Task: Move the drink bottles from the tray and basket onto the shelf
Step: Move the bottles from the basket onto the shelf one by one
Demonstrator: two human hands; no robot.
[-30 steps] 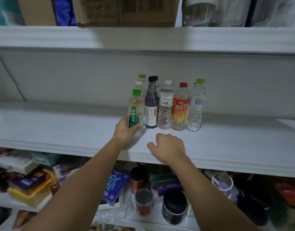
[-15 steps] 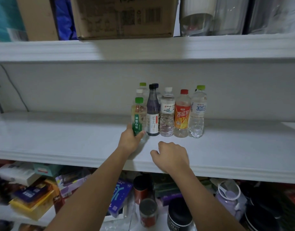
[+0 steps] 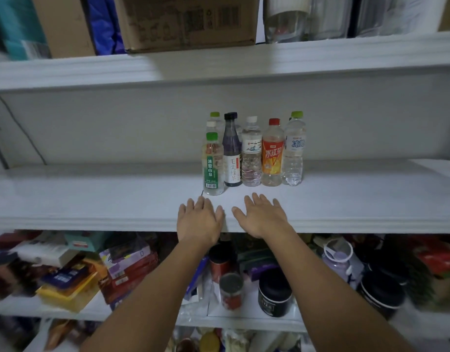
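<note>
A white shelf point(image 3: 91, 199) runs across the middle of the frame, dim, with a second board above it carrying a cardboard box point(image 3: 188, 21) at the top centre. The drink bottles stand upright in a tight cluster at the centre of that shelf: a green-label bottle point(image 3: 213, 166) set slightly forward at the left end, then a dark bottle point(image 3: 232, 153), a clear white-capped one point(image 3: 251, 156), an orange-label bottle point(image 3: 272, 156) and a clear green-capped one point(image 3: 293, 151).

Both hands are spread flat and hold nothing. The left hand point(image 3: 199, 219) lies near the shelf's front edge just below the green-label bottle, apart from it; the right hand point(image 3: 263, 217) lies beside it, below the middle of the row.

The bottles touch or nearly touch one another, so I'd judge a careless knock at the front one could topple several, and it stands closest to the fingers. Setting more down in that tight row risks the same.

Behind the left end, two more caps show, bodies hidden. Neither tray nor basket is in view, so I can't tell what remains to move. The lower shelf's clutter is blurred and hard to read.
</note>
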